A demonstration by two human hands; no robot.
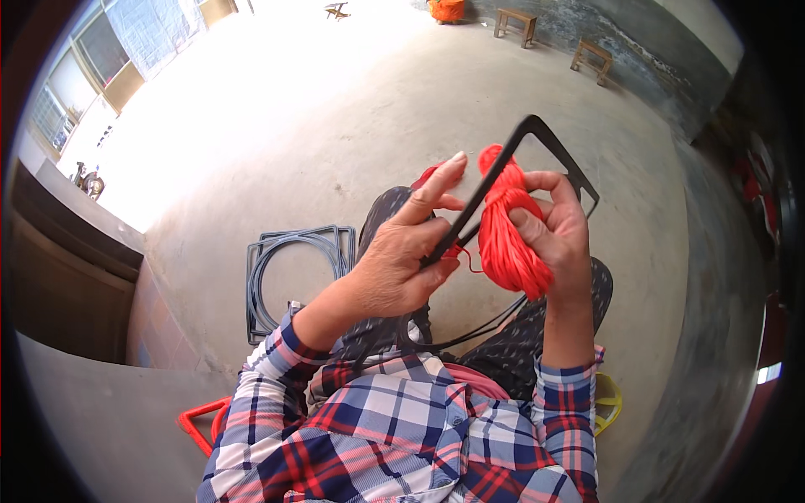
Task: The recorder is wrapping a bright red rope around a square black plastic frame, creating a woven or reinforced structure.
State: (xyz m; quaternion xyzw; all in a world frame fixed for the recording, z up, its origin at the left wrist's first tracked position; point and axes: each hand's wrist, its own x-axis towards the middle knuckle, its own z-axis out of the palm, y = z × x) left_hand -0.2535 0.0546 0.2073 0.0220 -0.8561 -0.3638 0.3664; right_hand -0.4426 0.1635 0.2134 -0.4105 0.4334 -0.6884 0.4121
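Fingers of the right hand [560,228] clench the orange cord bundle [507,230] over the lap; the left hand [402,264] pinches the black frame [537,159]. Best keep the cord taut, wraps snug against the bar.

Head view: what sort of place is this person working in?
Probably a bare concrete yard or open work area used for handcraft. Signs: the rough concrete floor, low wooden stools by the far wall, and spare dark frames stacked on the ground.
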